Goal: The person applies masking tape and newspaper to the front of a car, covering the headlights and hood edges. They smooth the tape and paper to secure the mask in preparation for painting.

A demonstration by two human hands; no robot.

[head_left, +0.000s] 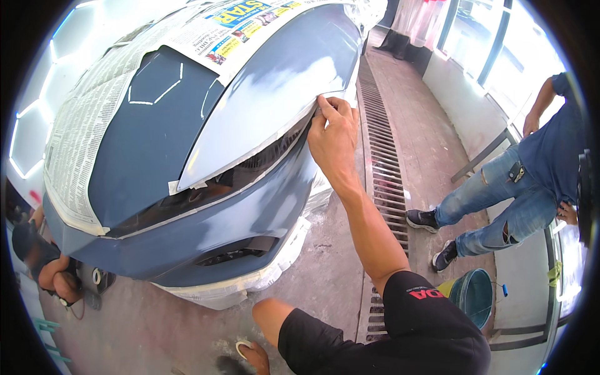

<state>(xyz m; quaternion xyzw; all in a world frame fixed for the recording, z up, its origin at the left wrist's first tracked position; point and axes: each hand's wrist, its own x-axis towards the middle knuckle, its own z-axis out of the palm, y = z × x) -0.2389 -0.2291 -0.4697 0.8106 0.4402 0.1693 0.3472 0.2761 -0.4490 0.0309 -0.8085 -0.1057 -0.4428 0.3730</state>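
My right hand [335,134] is raised to the upper outer end of a dark headlight [219,182] on a grey car front [262,206]. Its thumb and index finger pinch a strip of masking tape [265,139] at the corner of the panel. That tape follows the lower edge of the whitish primed panel [275,81], just above the headlight. Low in the view, beside my bent knee, my left hand [256,359] is closed on a cream roll of masking tape [242,350]; part of this hand is cut off by the lower edge.
Newspaper [81,119] is taped over the hood and the top of the car. A floor grate [382,144] runs along its right side. At the right stands a person in torn jeans [515,200], near a teal bucket [473,297]. Another person [47,256] crouches at far left.
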